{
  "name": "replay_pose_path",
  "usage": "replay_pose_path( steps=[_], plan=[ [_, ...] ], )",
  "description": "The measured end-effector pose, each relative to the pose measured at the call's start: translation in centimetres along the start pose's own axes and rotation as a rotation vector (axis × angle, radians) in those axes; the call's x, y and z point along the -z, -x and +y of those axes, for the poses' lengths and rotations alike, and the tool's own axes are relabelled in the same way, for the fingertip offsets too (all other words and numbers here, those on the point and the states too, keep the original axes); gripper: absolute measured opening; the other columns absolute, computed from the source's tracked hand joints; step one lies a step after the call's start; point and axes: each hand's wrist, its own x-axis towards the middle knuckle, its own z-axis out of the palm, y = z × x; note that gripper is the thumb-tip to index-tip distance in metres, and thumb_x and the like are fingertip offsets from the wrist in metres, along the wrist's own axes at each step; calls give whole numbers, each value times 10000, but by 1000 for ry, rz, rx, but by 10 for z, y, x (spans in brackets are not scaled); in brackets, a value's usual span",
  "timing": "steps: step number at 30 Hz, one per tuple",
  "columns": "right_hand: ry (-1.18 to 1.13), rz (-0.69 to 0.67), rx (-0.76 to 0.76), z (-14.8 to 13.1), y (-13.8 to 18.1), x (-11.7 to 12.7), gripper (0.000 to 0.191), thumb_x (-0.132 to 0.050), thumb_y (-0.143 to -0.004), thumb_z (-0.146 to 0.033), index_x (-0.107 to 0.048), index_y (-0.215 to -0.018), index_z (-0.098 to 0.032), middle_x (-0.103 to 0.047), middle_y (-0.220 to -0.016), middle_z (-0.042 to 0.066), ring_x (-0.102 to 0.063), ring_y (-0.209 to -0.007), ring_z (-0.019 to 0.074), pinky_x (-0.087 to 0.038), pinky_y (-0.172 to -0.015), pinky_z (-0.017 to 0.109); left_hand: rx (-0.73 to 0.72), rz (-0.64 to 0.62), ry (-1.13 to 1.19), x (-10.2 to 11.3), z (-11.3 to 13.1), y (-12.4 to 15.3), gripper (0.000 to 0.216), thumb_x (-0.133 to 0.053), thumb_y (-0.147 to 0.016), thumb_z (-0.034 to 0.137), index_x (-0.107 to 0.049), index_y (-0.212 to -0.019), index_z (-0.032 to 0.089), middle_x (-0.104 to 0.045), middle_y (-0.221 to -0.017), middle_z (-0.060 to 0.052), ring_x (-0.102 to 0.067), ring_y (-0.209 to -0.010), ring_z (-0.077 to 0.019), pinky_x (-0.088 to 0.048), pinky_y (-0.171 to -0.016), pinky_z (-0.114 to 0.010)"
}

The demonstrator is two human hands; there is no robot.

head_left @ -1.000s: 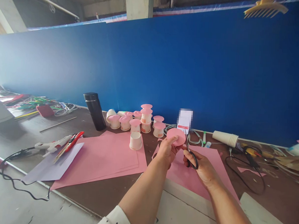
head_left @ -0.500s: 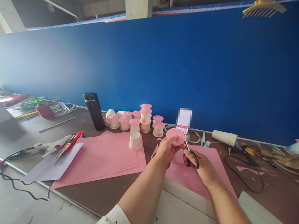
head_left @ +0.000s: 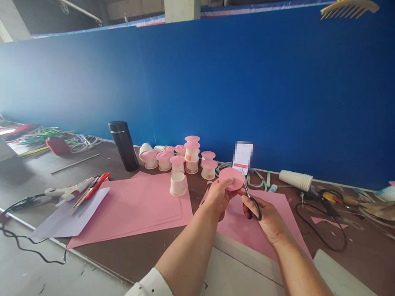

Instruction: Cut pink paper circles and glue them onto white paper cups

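Pinched between the thumb and fingers of my left hand (head_left: 221,193) is a round pink paper disc (head_left: 234,178), raised above the table. My right hand (head_left: 266,216) grips black-handled scissors (head_left: 254,209), whose blades point up along the disc's right edge. Below both hands lies a pink paper sheet (head_left: 280,208). A paper cup (head_left: 178,184) stands left of my left forearm on a stack of pink sheets (head_left: 132,210). Behind it are several cups topped with pink discs (head_left: 192,153), some of them stacked.
A black bottle (head_left: 124,147) stands at the back left. A glue gun (head_left: 69,190) and a red utility knife (head_left: 92,189) lie on the left. Nested cups (head_left: 296,180), a black cable (head_left: 344,241) and pink scraps lie on the right. A phone-like screen (head_left: 242,158) leans against the blue partition (head_left: 253,80).
The scissors' blades have shifted slightly against the disc's right edge. Both hands keep their hold, and the camera view has tilted a little.
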Motion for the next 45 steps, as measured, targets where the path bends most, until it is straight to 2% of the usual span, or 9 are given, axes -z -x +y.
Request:
replay_pose_path(
  steps=[4, 9, 15, 20, 26, 29, 31, 35, 45],
  plan=[
    [33, 6, 10, 0, 0, 0, 425, -657, -802, -579, -627, -600, -206, -561, -620, 6, -484, -603, 156, -392, -615, 291, -14, 8, 6, 0, -1, 1, 227, -714, -724, 173, -589, -907, 130, -692, -817, -85, -686, -720, -189, -543, -819, -373],
    [20, 22, -1, -4, 1, -1, 388, -702, -744, -593, -706, -735, -205, -564, -627, 4, -502, -611, 168, -395, -610, 300, -10, 31, -17, -2, 0, 1, 211, -702, -722, 160, -596, -901, 124, -691, -816, -93, -685, -717, -194, -542, -835, -392],
    [43, 47, -29, -5, 1, -3, 448, -677, -756, -609, -619, -559, -211, -563, -600, 6, -489, -602, 162, -389, -628, 302, -17, 49, -30, -2, 1, 3, 225, -690, -727, 144, -596, -930, 115, -692, -868, -106, -688, -746, -197, -540, -854, -405],
    [46, 90, -28, -7, 3, -6, 452, -681, -741, -618, -615, -550, -214, -566, -584, 6, -491, -583, 162, -389, -610, 304, -38, 7, -42, -2, 0, 4, 231, -711, -714, 160, -621, -922, 112, -687, -887, -119, -681, -772, -205, -533, -874, -426],
    [27, 78, -25, -9, 4, -6, 453, -691, -742, -606, -612, -538, -209, -563, -592, 2, -496, -590, 156, -390, -615, 296, -73, 42, -64, 0, -4, 0, 280, -755, -682, 196, -632, -926, 136, -685, -949, -122, -667, -858, -219, -530, -870, -418],
    [0, 88, -43, -5, 2, -5, 396, -705, -743, -587, -688, -627, -208, -566, -606, -5, -500, -594, 154, -396, -627, 299, -114, 74, -73, -1, -4, 0, 274, -771, -663, 196, -631, -893, 146, -681, -962, -112, -656, -891, -209, -515, -877, -383],
    [-17, 94, -47, -1, 0, -4, 372, -720, -742, -573, -750, -787, -205, -566, -620, -12, -501, -600, 153, -400, -637, 302, -150, 98, -66, -1, -2, 1, 268, -777, -655, 193, -616, -866, 151, -678, -960, -103, -654, -895, -197, -504, -871, -351],
    [-58, 100, -46, 8, -3, -1, 477, -741, -741, -552, -752, -1061, -199, -588, -659, -13, -518, -623, 159, -411, -646, 306, -176, 171, -20, -1, 1, 1, 278, -776, -673, 196, -592, -881, 177, -681, -1024, -84, -659, -924, -177, -490, -863, -300],
    [20, 95, -84, 3, -1, -4, 524, -737, -735, -576, -753, -1104, -204, -586, -657, -22, -519, -624, 151, -409, -644, 299, -128, 218, 160, 2, -1, -6, 295, -731, -736, 135, -579, -986, 178, -668, -1075, -86, -651, -923, -160, -517, -826, -286]
  ],
)
